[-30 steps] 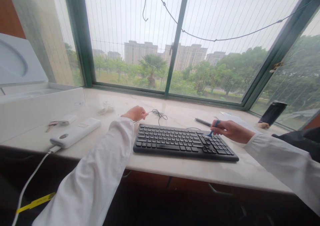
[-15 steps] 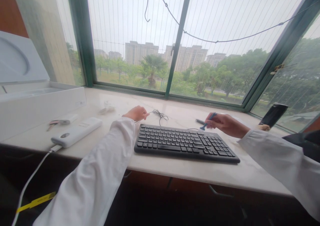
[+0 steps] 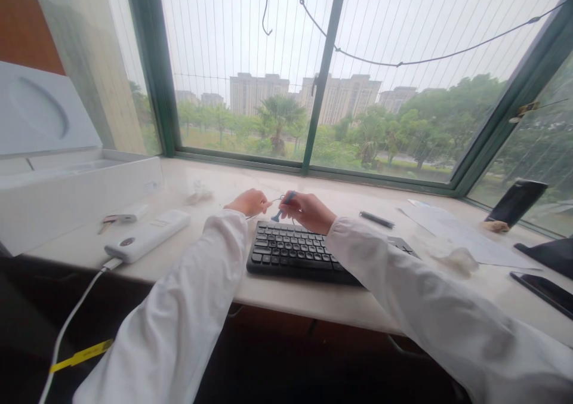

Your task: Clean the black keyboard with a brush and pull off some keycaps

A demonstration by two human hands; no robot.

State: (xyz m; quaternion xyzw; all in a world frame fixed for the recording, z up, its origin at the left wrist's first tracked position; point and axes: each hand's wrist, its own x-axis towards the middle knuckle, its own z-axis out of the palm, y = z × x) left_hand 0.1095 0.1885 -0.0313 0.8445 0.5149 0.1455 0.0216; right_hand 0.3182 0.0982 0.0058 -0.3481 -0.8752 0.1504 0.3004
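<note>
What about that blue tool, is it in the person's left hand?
No, the right hand holds the blue tool, near the far edge of the keyboard.

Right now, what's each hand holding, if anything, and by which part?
Right hand: blue tool, gripped by its shaft, head end down. Left hand: thin cable, pinched; exact spot along it can't be told.

White long sleeves on both arms, plain, loose cut. Left sleeve, lower left to centre of frame: deep creases, grey shading in the folds. Right sleeve, centre to lower right: same white, wrinkled along its length. Cuffs look gathered at the wrists, maybe elastic, too blurry from here to confirm. Left hand and right hand, mid-frame: both bare.
</note>
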